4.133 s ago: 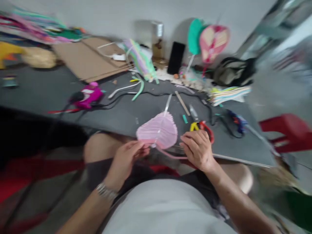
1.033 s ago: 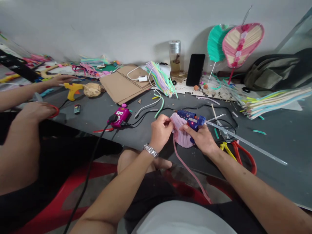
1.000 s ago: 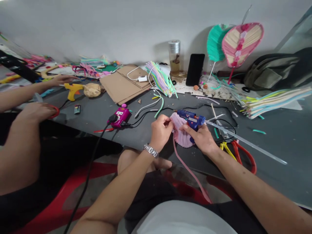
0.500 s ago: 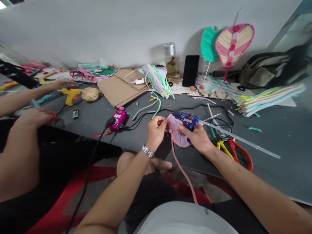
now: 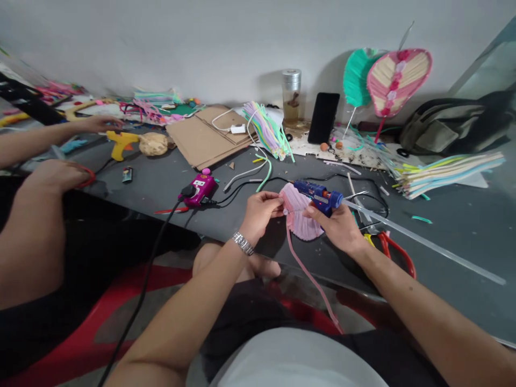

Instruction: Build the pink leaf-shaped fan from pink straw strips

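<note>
My left hand (image 5: 260, 212) pinches the edge of a pink pleated leaf shape (image 5: 302, 217), made of paper or thin straw strips. My right hand (image 5: 336, 228) is wrapped around a blue hot glue gun (image 5: 318, 196) and also presses against the shape's right side. The gun's nozzle points left, just above the top of the pink piece. A long clear glue stick (image 5: 427, 242) runs from the gun's back to the right. A pink strip (image 5: 310, 279) hangs down from the shape toward my lap.
A co-worker's hands (image 5: 52, 174) rest at the left, near a yellow glue gun (image 5: 121, 144). A magenta power socket (image 5: 199, 189) feeds black cables across the grey table (image 5: 226, 212). Red-and-yellow-handled scissors (image 5: 389, 252) lie right of my hand. Cardboard (image 5: 205, 137) and straw bundles (image 5: 447, 177) lie behind.
My right hand has picked up the blue glue gun since the oldest frame. In the last half second the pink piece turned slightly and the view shifted.
</note>
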### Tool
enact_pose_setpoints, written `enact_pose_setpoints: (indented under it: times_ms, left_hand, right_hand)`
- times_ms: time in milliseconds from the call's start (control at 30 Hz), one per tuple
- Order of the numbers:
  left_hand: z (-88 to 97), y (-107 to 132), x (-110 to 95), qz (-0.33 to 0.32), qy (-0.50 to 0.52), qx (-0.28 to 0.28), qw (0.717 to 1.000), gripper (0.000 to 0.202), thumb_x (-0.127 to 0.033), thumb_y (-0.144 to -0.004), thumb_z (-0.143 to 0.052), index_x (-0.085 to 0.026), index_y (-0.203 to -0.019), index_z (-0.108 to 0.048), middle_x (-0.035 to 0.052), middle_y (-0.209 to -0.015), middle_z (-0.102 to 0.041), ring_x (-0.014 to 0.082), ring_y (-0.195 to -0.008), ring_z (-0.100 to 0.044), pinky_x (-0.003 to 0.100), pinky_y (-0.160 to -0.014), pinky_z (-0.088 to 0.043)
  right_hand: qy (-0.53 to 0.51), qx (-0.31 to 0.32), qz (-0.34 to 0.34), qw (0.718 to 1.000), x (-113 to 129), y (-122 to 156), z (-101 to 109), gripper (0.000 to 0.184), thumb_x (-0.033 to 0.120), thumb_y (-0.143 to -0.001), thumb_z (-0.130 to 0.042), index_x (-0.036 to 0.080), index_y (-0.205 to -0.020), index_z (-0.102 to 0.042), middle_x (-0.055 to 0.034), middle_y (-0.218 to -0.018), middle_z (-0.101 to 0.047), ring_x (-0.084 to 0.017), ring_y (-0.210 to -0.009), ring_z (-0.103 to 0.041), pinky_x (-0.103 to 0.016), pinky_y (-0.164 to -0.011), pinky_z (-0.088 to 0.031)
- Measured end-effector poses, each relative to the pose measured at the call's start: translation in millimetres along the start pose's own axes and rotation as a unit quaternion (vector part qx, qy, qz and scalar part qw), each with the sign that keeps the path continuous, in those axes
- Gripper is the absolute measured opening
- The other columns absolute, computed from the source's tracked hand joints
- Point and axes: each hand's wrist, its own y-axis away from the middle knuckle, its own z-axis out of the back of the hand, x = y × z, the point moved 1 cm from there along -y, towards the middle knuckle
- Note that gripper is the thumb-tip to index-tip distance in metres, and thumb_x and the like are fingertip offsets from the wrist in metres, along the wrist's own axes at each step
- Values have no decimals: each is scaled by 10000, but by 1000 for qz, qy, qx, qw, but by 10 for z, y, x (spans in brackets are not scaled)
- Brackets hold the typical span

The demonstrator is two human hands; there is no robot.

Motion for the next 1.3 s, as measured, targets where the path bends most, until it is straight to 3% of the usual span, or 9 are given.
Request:
enact_pose_setpoints:
  times_ms: [133, 233, 467, 700, 900, 1033, 1300]
  left_hand:
    - [-22, -10, 8, -2, 0, -1, 1000, 175, -156, -721, -812, -128, -749, -642, 3, -636, -675, 107, -546, -647, 243, -581, -578]
    - [-48, -41, 43, -10, -7, -11, 1000, 173, -164, -745, -800, -135, -751, -630, 9, -643, -682, 120, -547, -660, 235, -551, -568]
    - [-75, -90, 107, -37, -24, -37, 998, 213, -238, -792, -794, -151, -708, -619, -4, -608, -650, 111, -485, -612, 223, -495, -524]
    - [-119, -139, 169, -65, -19, -60, 996, 236, -268, -805, -754, -169, -656, -599, -20, -565, -623, 108, -503, -600, 189, -473, -462]
    - [-113, -86, 144, -71, -6, -38, 997, 236, -346, -767, -797, -145, -717, -684, 2, -635, -673, 109, -546, -618, 205, -520, -501]
    - [-84, -42, 113, -63, 0, -24, 998, 203, -293, -718, -831, -134, -760, -712, 13, -681, -702, 118, -579, -646, 224, -569, -546]
    - [-105, -93, 68, -26, 11, -13, 1000, 162, -211, -731, -792, -138, -708, -650, 28, -626, -685, 132, -530, -650, 219, -509, -517]
  right_hand:
    - [48, 29, 62, 997, -36, 31, 34, 449, 551, -810, -770, 204, -1094, -745, -80, -1074, -787, -302, -1030, -718, -466, -995, -557]
    - [66, 40, 91, 993, -81, 22, 22, 455, 530, -852, -737, 201, -1165, -746, -80, -1127, -786, -308, -1084, -714, -481, -1043, -542]
    - [100, 6, 81, 992, -228, -8, 7, 531, 601, -843, -704, 191, -1179, -737, -101, -1109, -784, -328, -1069, -714, -523, -1027, -539]
    - [109, 7, 89, 990, -182, 13, -5, 507, 631, -839, -686, 199, -1097, -746, -88, -1012, -786, -317, -986, -722, -502, -968, -561]
    - [59, 0, 88, 994, -169, 7, -24, 490, 607, -819, -721, 203, -1095, -746, -82, -1028, -794, -294, -1007, -720, -458, -950, -582]
    - [83, -7, 91, 992, -201, -6, -25, 477, 593, -825, -716, 200, -1095, -743, -86, -1050, -788, -299, -1025, -717, -479, -988, -558]
    - [107, 1, 76, 991, -119, 20, -24, 454, 603, -812, -700, 195, -1005, -750, -87, -976, -796, -299, -947, -734, -457, -937, -586]
